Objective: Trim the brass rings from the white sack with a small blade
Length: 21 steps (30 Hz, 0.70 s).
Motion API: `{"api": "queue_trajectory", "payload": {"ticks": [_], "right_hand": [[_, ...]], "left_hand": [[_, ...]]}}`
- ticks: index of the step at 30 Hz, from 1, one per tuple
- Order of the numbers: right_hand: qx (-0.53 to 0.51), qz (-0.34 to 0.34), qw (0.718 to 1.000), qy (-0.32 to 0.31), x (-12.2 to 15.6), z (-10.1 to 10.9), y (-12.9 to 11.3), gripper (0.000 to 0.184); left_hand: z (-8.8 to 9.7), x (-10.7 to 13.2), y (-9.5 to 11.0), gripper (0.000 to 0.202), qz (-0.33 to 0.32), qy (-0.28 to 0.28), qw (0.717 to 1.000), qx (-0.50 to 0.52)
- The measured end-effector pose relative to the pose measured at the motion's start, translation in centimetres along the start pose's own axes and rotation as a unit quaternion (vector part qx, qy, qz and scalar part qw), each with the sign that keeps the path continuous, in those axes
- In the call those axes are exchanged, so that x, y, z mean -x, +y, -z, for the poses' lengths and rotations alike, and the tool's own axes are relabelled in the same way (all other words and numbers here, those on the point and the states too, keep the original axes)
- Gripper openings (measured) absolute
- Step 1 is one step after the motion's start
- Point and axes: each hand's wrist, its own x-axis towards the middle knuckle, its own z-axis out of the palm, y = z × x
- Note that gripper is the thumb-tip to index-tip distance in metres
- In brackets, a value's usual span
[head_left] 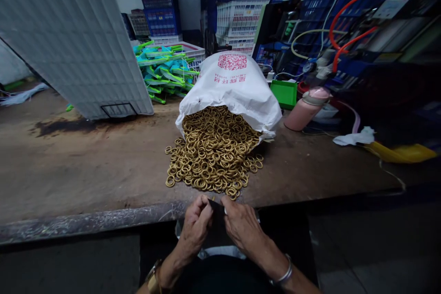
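A white sack [237, 87] with red print lies on its side on the brown workbench [86, 170], and a heap of brass rings [213, 151] spills out of its mouth toward me. Both my hands are low at the bench's front edge, just below the heap. My left hand [195, 232] and my right hand [243, 225] are closed, fingers pinched together on a small dark piece [216, 206] held between them. I cannot make out what the piece is. A watch is on my left wrist, a bangle on my right.
A grey gridded panel [76, 36] leans at the left. Green and teal plastic parts [165, 71] are stacked behind the sack. A pink bottle [306, 108], a green tray [284, 93], a white rag [354, 138] and hoses lie right. Crates [241, 18] stand behind.
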Motion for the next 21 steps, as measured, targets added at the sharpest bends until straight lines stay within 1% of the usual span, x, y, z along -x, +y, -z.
{"api": "queue_trajectory", "payload": {"ticks": [4,6,8,10,13,16,18,21], "right_hand": [[0.016,-0.003,1.000,-0.011,0.0,0.3,0.1,0.023],[0.022,-0.031,0.999,-0.016,0.0,0.6,0.8,0.022],[0.018,-0.077,0.997,-0.012,-0.1,0.9,2.0,0.021],[-0.004,-0.092,0.995,0.031,-0.1,0.9,3.4,0.022],[-0.042,-0.102,0.989,0.102,-0.3,0.7,4.7,0.020],[-0.085,-0.079,0.984,0.138,-0.6,0.1,4.6,0.019],[-0.097,-0.061,0.984,0.139,-0.9,-0.3,4.0,0.019],[-0.067,-0.061,0.988,0.122,-1.3,-0.7,3.2,0.019]], "left_hand": [[-0.1,0.8,0.5,0.032,-0.007,0.005,1.000,0.001],[-0.1,1.6,0.8,0.030,-0.003,-0.017,1.000,-0.006],[-0.1,2.4,1.0,0.028,0.008,-0.057,0.998,-0.002],[-0.1,2.6,1.1,0.027,0.036,-0.084,0.995,0.044],[-0.1,1.9,1.2,0.030,0.082,-0.073,0.986,0.127],[-0.1,1.0,1.2,0.034,0.095,-0.064,0.982,0.149],[-0.1,0.7,1.3,0.031,0.099,-0.059,0.980,0.161],[0.0,0.8,1.2,0.023,0.109,-0.044,0.971,0.208]]}}
